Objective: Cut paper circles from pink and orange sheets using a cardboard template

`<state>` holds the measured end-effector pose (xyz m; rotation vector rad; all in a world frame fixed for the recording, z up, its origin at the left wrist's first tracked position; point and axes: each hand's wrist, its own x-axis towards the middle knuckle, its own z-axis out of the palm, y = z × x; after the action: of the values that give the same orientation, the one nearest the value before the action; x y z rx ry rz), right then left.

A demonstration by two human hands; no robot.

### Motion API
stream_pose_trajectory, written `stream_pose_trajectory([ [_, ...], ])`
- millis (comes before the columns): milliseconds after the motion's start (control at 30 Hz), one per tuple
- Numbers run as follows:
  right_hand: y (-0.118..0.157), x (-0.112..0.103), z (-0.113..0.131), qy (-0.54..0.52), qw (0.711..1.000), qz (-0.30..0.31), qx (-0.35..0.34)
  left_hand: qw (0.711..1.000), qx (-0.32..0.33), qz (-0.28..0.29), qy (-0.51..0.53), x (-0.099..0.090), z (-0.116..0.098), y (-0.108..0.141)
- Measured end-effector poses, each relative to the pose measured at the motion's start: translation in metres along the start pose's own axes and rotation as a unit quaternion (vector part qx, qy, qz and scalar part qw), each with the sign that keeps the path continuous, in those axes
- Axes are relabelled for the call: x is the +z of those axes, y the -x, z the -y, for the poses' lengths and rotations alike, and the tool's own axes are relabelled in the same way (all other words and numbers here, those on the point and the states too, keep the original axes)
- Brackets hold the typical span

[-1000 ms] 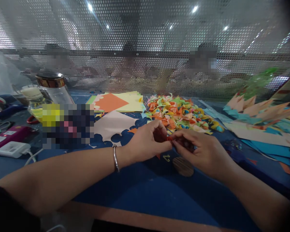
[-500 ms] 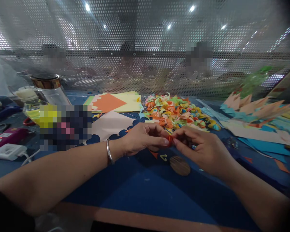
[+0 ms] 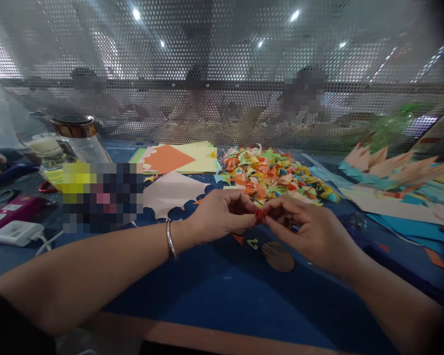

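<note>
So there's this tiny red folded paper piece (image 3: 260,216) just right of the middle of the frame, held up over the desk (image 3: 222,296). The left hand (image 3: 222,212) has one side of it pinched between thumb and fingers, and the right hand (image 3: 307,227) is pinching the other side, so the fingertips of both nearly meet around it. Silver bangle (image 3: 171,238) on the left wrist, btw.

Right below the hands there's a round brown disc (image 3: 278,256) lying flat on the blue top, with a little yellow squiggly bit (image 3: 252,244) near its left edge and an orange paper scrap (image 3: 238,239) just left of that.

Behind the hands, a big heap of colorful folded paper bits (image 3: 274,172), mostly orange, yellow, green and peach. Left of the heap is a stack of yellow paper (image 3: 203,157) with an orange sheet (image 3: 169,159) on top, and in front of that a pale pink sheet (image 3: 173,192) with scalloped bites out of its edge.

Over at the right side, a row of pointy peach and blue folded pieces (image 3: 388,165) sits behind some blue sheets (image 3: 410,229). Far left there's a clear jar with a shiny copper-colored lid (image 3: 76,128), plus a white plug (image 3: 17,232) at the left edge. Perforated screen (image 3: 222,64) fills the top, blurry people behind it.
</note>
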<state>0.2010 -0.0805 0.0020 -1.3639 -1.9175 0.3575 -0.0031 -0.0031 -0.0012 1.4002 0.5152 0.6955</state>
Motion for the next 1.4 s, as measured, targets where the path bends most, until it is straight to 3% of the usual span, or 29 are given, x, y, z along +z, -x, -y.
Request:
stream_pose_trajectory([
  [433, -0.001, 0.0, 0.002, 0.004, 1.0, 0.0, -0.007, 0.998, 0.003, -0.007, -0.056, 0.001, -0.004, 0.001],
  [800, 0.0, -0.001, 0.001, -0.021, 1.0, 0.001, 0.007, 0.999, -0.002, -0.016, 0.028, -0.002, -0.003, -0.003],
  [967, 0.001, -0.002, 0.001, -0.011, 1.0, 0.015, -0.006, 0.995, -0.037, -0.008, 0.093, -0.001, -0.007, -0.003],
  [1133, 0.001, -0.003, 0.005, -0.012, 0.999, 0.026, -0.017, 0.993, -0.07, -0.016, 0.092, -0.002, -0.009, -0.004],
  [1400, 0.002, -0.001, 0.012, -0.052, 0.997, 0.05, -0.014, 0.987, -0.133, 0.047, 0.074, -0.011, -0.014, -0.008],
])
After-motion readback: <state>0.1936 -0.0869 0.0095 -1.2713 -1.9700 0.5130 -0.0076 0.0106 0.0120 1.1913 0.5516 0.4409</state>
